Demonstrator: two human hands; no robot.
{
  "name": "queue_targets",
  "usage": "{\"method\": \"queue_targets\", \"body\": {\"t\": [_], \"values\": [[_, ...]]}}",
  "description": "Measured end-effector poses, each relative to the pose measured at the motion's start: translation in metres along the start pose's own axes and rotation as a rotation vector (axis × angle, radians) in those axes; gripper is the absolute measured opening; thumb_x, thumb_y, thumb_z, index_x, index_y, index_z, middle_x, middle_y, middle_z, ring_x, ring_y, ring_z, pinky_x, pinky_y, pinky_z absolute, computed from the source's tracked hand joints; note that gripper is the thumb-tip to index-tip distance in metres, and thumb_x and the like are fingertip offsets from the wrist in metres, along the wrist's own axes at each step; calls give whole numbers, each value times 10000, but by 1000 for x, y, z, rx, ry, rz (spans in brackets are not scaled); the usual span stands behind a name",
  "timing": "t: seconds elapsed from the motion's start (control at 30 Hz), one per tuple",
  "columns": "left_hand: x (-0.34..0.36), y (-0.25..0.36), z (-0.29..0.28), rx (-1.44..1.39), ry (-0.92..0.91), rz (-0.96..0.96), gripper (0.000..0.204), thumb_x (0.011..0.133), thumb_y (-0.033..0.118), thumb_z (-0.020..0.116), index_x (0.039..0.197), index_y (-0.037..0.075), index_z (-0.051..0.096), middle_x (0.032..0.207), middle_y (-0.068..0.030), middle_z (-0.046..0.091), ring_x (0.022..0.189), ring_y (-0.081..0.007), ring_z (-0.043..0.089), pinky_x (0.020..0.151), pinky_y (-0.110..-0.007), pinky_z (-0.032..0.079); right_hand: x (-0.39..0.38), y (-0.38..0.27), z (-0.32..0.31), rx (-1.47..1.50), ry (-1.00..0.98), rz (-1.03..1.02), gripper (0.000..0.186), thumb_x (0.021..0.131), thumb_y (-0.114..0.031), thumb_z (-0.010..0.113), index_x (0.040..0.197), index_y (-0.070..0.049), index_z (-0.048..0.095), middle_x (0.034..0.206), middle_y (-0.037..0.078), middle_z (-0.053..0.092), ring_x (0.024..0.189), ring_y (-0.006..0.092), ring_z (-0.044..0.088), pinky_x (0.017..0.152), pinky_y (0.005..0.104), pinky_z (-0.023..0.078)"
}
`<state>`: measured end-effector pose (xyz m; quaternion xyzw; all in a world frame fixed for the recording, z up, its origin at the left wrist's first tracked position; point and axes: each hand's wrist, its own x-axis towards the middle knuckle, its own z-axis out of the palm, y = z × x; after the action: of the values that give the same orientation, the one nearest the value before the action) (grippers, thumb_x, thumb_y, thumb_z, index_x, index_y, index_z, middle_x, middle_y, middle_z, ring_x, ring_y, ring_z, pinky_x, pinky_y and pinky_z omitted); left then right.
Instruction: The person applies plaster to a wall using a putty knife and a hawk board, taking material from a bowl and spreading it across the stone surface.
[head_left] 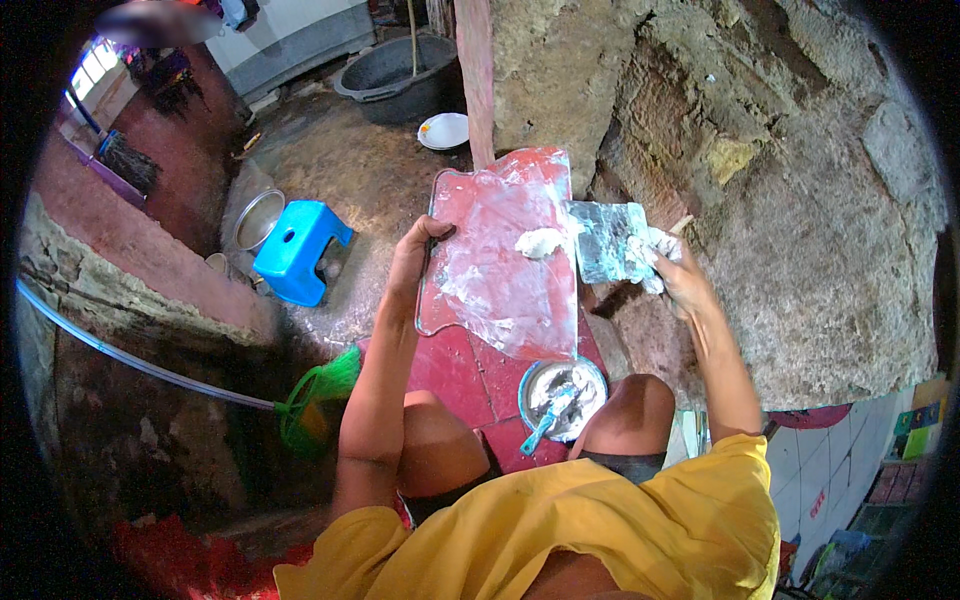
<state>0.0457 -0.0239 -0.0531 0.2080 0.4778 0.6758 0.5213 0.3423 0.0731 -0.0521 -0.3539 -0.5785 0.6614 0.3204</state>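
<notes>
My left hand (412, 255) grips the left edge of a red board (490, 240) with rounded corners, its face streaked with white paste. A lump of white paste (540, 242) clings near the board's right side. In my right hand (683, 278) is a flat rectangular scraper (605, 240), greyish and coated with paste. Its far edge meets the board's right edge, and more paste is heaped by my fingers. Between my knees stands a round bowl (527, 385) of white paste, with a turquoise-handled putty knife (548, 420) resting in it.
A blue plastic stool (300, 250) stands to the left, beside a metal basin (260, 220). Farther off are a white plate (443, 131) and a large black tub (400, 80). Rough rock wall (800, 250) rises on the right. A green net (315, 395) hangs at lower left.
</notes>
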Motion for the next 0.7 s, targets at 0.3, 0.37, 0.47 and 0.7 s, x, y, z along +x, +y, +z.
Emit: {"method": "queue_targets", "body": {"t": [0.3,0.37,0.47,0.7], "values": [[2,1,-6,-208,-165,-125,123,723,99,475,745,5,550,663,-78,578,555,-148,566,552,-264,495,14,-4,10,308,204,-169,301,831,-170,492,1089,-15,480,866,10,580,694,85,535,544,217,430],[-3,2,2,-246,-182,-206,118,722,93,476,739,4,550,662,-76,580,546,-146,565,543,-261,494,30,-11,18,311,137,-169,287,836,-154,478,1084,-11,484,907,18,574,739,91,540,584,222,443],[4,0,-2,-307,-133,-203,119,719,97,482,739,4,554,661,-76,583,526,-147,561,525,-258,492,44,-6,15,151,-112,-72,272,844,-135,458,1078,0,490,962,27,562,794,94,539,649,219,448],[8,6,-19,-284,-194,-204,138,722,108,497,768,-11,549,691,-106,585,566,-198,577,573,-298,504,23,46,-14,74,-20,0,287,831,-151,496,1084,-16,496,874,15,588,686,90,554,543,213,450]]}}
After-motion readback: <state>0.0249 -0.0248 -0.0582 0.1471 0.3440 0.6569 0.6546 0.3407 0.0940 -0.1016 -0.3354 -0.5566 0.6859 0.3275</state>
